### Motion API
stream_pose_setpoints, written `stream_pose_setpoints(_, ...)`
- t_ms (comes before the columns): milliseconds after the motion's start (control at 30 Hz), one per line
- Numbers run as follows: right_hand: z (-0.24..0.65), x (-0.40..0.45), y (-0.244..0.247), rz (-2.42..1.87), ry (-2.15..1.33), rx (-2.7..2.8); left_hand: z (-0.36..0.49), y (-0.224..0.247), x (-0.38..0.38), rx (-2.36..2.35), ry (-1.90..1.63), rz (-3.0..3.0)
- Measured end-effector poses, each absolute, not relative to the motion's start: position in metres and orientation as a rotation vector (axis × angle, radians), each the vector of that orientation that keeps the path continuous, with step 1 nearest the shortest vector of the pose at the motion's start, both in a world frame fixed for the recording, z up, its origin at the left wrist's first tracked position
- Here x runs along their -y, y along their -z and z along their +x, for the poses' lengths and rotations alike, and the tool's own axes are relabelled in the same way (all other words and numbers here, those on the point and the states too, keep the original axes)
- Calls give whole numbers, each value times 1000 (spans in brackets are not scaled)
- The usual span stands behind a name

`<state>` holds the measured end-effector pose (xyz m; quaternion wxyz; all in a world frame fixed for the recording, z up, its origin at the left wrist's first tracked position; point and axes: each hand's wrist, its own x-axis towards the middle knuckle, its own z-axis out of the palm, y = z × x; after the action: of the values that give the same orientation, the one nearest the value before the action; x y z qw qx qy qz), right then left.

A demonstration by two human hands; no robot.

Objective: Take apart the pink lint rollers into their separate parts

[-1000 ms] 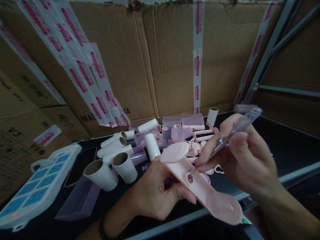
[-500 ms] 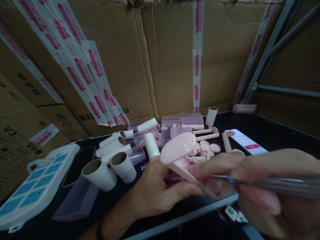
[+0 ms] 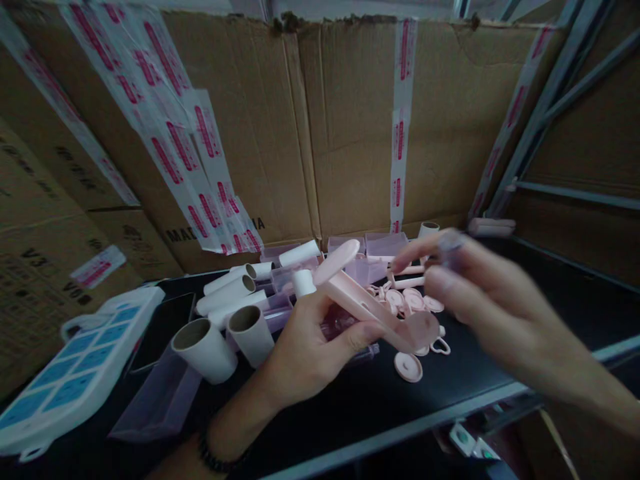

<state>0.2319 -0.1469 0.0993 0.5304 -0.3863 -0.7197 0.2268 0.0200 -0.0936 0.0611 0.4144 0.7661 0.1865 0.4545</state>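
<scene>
My left hand [image 3: 313,347] is closed around a long pink plastic holder [image 3: 357,300] with a rounded paddle at each end, tilted down to the right. A translucent purple piece [image 3: 336,325] shows under its fingers. To the right, my right hand [image 3: 470,287] is raised over the table, smeared by motion. Its index finger stretches out and the thumb sits apart below; a purplish blur [image 3: 450,248] lies on the finger. Pink discs [image 3: 413,300] and small pink parts are heaped just left of it. One round pink disc [image 3: 409,367] lies nearer the front.
White cardboard tubes [image 3: 204,352] and a clear purple tray [image 3: 157,397] stand left of my left hand. Further left lie a dark flat phone-like slab [image 3: 165,330] and a white case with blue compartments [image 3: 75,367]. A large taped carton [image 3: 350,133] closes off the back.
My right hand has moved up and away from the pink holder; the thin metal tool it held no longer shows. My left hand keeps the holder, now turned to show its length.
</scene>
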Motion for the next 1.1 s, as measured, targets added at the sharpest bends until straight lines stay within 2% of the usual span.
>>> stream_pose_setpoints(100,224,148,-91,-1116,-576,2004,19,-62,91,-567,-1132,1987)
stream_pose_setpoints(233,233,142,-86,-1222,-496,1978,16,-67,88,-623,-1149,2050)
stream_pose_setpoints(433,309,129,-60,-2055,-40,1610,10,-68,81,-657,-1419,1860)
stream_pose_setpoints(600,321,135,-32,-2355,-104,1741,10,-66,71,-655,-1592,1724)
stream_pose_setpoints(767,300,132,-17,-2377,-5,1879,15,-70,71,-571,-1587,1389)
stream_pose_setpoints(933,303,122,-9,-2242,-17,1807,18,-70,76,-588,-1508,1324)
stream_pose_setpoints(1033,301,123,-19,-2025,-45,1610,20,-67,78,-621,-1453,1345)
stream_pose_setpoints(1100,292,127,-32,-1731,-219,1548,21,-65,79,-630,-1421,1379)
